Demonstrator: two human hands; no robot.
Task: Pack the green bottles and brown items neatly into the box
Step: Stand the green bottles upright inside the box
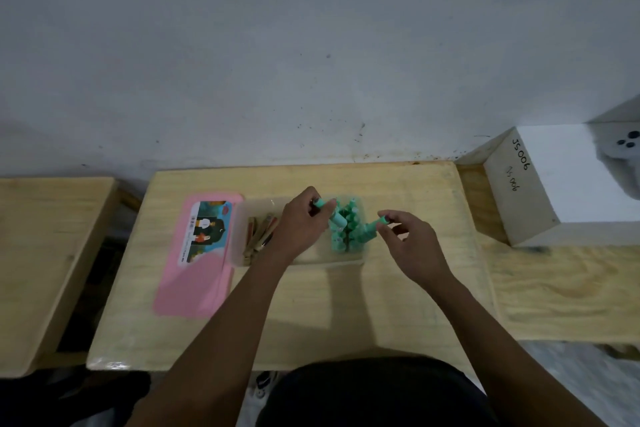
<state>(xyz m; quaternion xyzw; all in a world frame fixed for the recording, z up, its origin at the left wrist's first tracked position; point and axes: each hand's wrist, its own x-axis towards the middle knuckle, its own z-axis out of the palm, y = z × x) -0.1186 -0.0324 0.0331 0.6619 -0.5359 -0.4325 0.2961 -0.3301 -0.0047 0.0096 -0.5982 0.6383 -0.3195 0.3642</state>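
A clear plastic box (242, 218) sits mid-table. Several brown stick-like items (258, 234) lie in its left part. Several small green bottles (346, 229) stand clustered in its right part. My left hand (301, 222) hovers over the box centre, shut on one green bottle (332, 213) held tilted above the cluster. My right hand (408, 243) is at the box's right edge, pinching another green bottle (372, 225) between thumb and fingers.
The pink box lid (194, 274) with a picture label lies flat left of the box. The wooden table (381, 305) abuts a grey wall. A white cube marked JS006 (540, 191) stands at the right. Another wooden surface (41, 253) lies left across a gap.
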